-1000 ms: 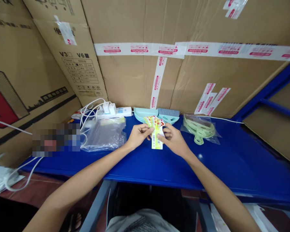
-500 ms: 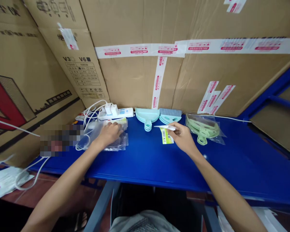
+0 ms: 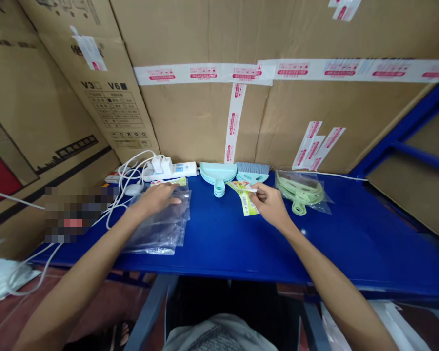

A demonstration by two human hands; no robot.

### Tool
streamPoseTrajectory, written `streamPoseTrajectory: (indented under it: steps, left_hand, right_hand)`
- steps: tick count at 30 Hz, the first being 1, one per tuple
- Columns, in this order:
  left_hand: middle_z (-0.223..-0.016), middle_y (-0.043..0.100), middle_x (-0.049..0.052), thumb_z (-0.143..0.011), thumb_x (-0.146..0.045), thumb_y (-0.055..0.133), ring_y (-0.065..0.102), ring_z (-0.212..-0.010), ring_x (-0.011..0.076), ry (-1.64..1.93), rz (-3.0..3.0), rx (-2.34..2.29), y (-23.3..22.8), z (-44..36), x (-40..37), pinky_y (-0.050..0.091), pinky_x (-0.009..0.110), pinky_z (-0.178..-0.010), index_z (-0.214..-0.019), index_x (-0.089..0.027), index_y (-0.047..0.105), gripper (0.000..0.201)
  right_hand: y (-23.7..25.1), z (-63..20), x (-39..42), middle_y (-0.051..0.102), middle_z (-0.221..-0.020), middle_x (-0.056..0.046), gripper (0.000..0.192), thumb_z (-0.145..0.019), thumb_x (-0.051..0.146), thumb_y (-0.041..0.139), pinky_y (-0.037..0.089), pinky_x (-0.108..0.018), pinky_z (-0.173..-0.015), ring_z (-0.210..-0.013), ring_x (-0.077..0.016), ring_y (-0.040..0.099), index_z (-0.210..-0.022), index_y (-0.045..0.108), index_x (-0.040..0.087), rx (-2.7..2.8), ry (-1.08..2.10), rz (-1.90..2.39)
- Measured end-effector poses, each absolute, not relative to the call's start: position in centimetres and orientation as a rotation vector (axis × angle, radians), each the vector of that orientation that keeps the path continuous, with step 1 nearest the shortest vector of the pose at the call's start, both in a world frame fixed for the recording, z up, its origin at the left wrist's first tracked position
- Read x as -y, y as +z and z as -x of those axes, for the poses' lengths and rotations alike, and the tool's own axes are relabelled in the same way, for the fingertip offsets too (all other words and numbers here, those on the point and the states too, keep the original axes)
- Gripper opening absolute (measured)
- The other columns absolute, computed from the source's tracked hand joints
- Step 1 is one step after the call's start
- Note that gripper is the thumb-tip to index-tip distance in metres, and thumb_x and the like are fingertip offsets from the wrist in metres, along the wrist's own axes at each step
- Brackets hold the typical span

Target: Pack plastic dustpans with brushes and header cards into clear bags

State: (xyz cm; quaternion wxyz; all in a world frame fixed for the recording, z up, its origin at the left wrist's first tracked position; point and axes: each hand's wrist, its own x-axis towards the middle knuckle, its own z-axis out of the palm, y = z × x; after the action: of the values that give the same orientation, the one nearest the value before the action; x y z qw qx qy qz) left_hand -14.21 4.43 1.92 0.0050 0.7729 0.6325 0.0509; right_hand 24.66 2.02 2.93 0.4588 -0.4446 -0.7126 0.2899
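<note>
My left hand (image 3: 155, 197) rests palm down over clear plastic bags (image 3: 159, 231), its fingers stretched out and thumb apart. A printed card (image 3: 182, 181) shows just beyond its fingertips, partly hidden. My right hand (image 3: 269, 202) is closed in a pinch on a folded card label (image 3: 247, 197), printed yellow-green and white with a barcode. Behind that label lie light blue brush heads (image 3: 254, 178) with grey bristles. Stacked light blue dustpans (image 3: 218, 174) sit to their left. Right of my right hand is a green dustpan set (image 3: 300, 192) in a clear bag.
A white power strip (image 3: 183, 169) with plugs and tangled cables stands at the back left. Cardboard panels (image 3: 190, 117) wall the back and left of the blue table (image 3: 219, 243). A blue metal frame (image 3: 402, 126) rises at the right. Pixelated items lie at the left.
The clear bags now spread further toward the front edge under my left hand. The label in my right hand has tilted, showing more of its printed face. The view has shifted slightly.
</note>
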Motion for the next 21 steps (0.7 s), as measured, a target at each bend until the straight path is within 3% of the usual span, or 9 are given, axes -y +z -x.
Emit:
streamPoseTrajectory:
  steps: [3,7,12,17,21]
  left_hand:
    - [-0.14,0.07,0.021,-0.094,-0.048,0.072,0.061,-0.135,0.0442,0.109,-2.466,-1.975,1.2,14.2,-3.8,0.048,0.048,-0.108,-0.149,-0.018,0.061,0.064]
    - [-0.154,0.059,0.023,-0.099,-0.046,0.066,0.057,-0.141,0.0426,0.074,-2.495,-2.004,1.4,14.0,-3.8,0.047,0.047,-0.11,-0.155,-0.016,0.054,0.064]
    - [-0.133,0.072,0.024,-0.102,-0.046,0.06,0.067,-0.125,0.0456,-0.017,-2.504,-2.092,1.6,13.4,-3.0,0.051,0.049,-0.103,-0.148,-0.016,0.061,0.055]
    - [-0.134,0.073,0.021,-0.106,-0.038,0.044,0.069,-0.124,0.0421,0.081,-2.421,-2.213,2.7,13.9,-4.8,0.053,0.046,-0.098,-0.148,-0.02,0.063,0.049]
    - [-0.126,0.074,0.026,-0.098,-0.023,0.053,0.069,-0.123,0.0439,-0.048,-2.327,-2.236,2.7,14.9,-7.6,0.053,0.048,-0.099,-0.138,-0.014,0.07,0.045]
  right_hand:
    - [2.8,-24.7,-2.2,0.056,-0.061,0.003,0.019,-0.086,0.039,0.063,0.034,-0.026,-0.052,-0.052,-0.0119,0.047,-0.084,0.061,0.02,1.753,0.683,1.094]
    - [2.7,-24.8,-2.2,0.062,-0.065,0.001,0.017,-0.086,0.038,0.063,0.038,-0.026,-0.054,-0.055,-0.0136,0.052,-0.087,0.062,0.02,1.763,0.7,1.096]
    - [2.7,-24.9,-2.0,0.066,-0.069,-0.001,0.016,-0.087,0.036,0.062,0.04,-0.026,-0.055,-0.057,-0.0148,0.056,-0.087,0.065,0.02,1.756,0.694,1.12]
    - [3.8,-25.3,-2.3,0.066,-0.068,0.0,0.014,-0.085,0.034,0.064,0.039,-0.026,-0.054,-0.057,-0.0151,0.055,-0.088,0.067,0.02,1.74,0.67,1.129]
    - [4.6,-23.6,2.9,0.072,-0.082,-0.004,0.013,-0.089,0.033,0.066,0.048,-0.028,-0.063,-0.071,-0.0181,0.062,-0.088,0.07,0.021,1.536,0.647,1.114]
